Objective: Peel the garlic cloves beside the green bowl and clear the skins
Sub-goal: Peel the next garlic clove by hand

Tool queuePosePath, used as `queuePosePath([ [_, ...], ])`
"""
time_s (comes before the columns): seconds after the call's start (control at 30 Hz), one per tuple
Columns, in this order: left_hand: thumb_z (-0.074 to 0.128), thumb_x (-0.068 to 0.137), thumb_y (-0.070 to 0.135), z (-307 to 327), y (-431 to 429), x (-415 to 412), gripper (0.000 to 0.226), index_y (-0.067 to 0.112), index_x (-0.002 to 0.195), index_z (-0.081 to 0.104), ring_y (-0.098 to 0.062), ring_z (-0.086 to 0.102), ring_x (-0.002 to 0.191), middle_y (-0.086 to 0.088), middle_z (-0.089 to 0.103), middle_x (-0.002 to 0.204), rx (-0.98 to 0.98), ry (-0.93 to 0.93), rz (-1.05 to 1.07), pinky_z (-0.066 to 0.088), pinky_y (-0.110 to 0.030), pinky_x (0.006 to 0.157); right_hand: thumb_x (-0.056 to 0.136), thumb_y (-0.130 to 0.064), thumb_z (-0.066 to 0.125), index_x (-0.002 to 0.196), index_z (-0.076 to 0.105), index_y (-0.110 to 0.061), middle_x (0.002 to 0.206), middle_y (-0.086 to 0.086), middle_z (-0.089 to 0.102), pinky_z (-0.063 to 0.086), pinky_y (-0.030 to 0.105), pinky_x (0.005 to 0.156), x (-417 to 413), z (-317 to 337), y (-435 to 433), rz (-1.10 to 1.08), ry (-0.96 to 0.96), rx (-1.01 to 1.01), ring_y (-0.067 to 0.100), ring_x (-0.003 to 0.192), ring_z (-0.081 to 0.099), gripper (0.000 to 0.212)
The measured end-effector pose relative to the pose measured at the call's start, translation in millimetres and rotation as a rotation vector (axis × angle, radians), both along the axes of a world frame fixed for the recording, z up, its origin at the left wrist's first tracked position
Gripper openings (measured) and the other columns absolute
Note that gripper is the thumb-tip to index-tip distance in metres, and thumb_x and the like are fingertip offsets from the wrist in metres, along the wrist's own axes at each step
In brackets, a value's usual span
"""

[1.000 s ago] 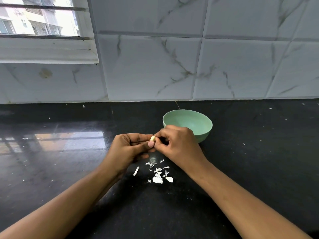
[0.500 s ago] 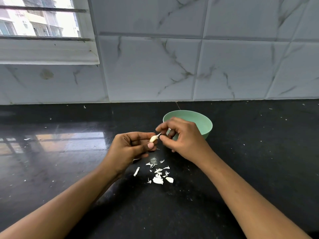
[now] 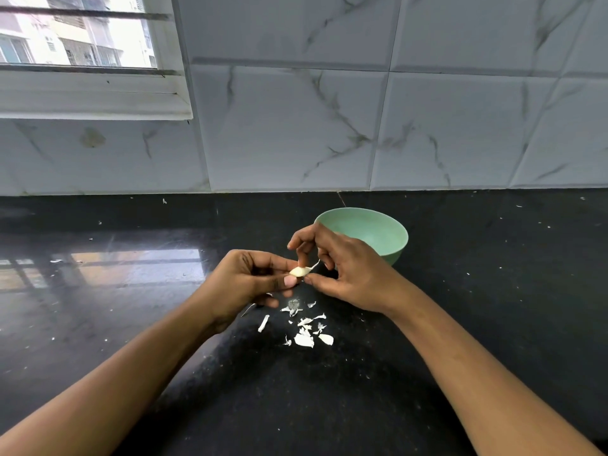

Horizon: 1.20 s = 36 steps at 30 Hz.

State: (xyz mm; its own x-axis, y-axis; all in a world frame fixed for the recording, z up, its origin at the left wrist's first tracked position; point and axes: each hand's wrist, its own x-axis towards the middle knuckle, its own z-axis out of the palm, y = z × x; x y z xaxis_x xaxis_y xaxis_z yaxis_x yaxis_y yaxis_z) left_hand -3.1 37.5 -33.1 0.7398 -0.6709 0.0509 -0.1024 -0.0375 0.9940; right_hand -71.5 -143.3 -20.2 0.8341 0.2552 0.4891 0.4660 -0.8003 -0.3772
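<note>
Mid-peel, over the table (image 3: pixel 500 324).
Your left grip (image 3: pixel 250 284) pinches the garlic clove (image 3: pixel 298 271); your right grip (image 3: pixel 350 274) pinches its loose skin strip (image 3: pixel 315 266). Green bowl (image 3: pixel 378 230) just behind right grip; shed skins (image 3: pixel 304 339) below both.

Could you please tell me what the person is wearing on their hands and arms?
Nothing that shows. The left hand and right hand are bare, with no gloves, rings or bracelets in view. The left forearm and right forearm are uncovered to the frame's edge: no sleeve, no watch.
</note>
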Motion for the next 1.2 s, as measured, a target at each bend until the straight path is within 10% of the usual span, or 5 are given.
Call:
queuePosePath([
  [0.33, 0.067, 0.068, 0.013, -1.8, -2.4, -1.7, 0.028, 0.005, 0.095, 0.072, -0.007, 0.064, 0.06, -0.007, 0.073, 0.077, -0.033, 0.065, 0.013, 0.049, -0.017, 0.048, 0.082, -0.015, 0.068, 0.118, 0.049, -0.021, 0.081, -0.023, 0.048, 0.042, 0.027, 0.06, -1.0, 0.6, 1.1, -0.005, -0.014, -0.001, -0.009, 0.072, 0.045, 0.042],
  [0.57, 0.067, 0.069, 0.013, -3.6, -3.3, -1.9, 0.025, 0.006, 0.092, 0.072, -0.009, 0.065, 0.061, -0.009, 0.073, 0.079, -0.039, 0.079, 0.023, 0.051, -0.018, 0.049, 0.081, -0.011, 0.068, 0.115, 0.049, -0.026, 0.08, -0.012, 0.055, 0.046, 0.037, 0.063, 0.7, -0.8, 0.0, 0.027, 0.082, 0.089, 0.016, 0.066, 0.052, 0.041],
  [1.2, 0.069, 0.068, 0.019, -7.8, -6.4, 0.4, 0.029, 0.005, 0.093, 0.074, -0.01, 0.066, 0.063, -0.015, 0.074, 0.087, -0.065, 0.113, 0.1, 0.048, -0.017, 0.05, 0.08, -0.01, 0.072, 0.103, 0.056, -0.017, 0.083, -0.013, 0.061, 0.039, 0.008, 0.06, 3.0, -5.4, 8.9, -0.065, 0.015, 0.22, 0.006, 0.076, 0.057, 0.029],
])
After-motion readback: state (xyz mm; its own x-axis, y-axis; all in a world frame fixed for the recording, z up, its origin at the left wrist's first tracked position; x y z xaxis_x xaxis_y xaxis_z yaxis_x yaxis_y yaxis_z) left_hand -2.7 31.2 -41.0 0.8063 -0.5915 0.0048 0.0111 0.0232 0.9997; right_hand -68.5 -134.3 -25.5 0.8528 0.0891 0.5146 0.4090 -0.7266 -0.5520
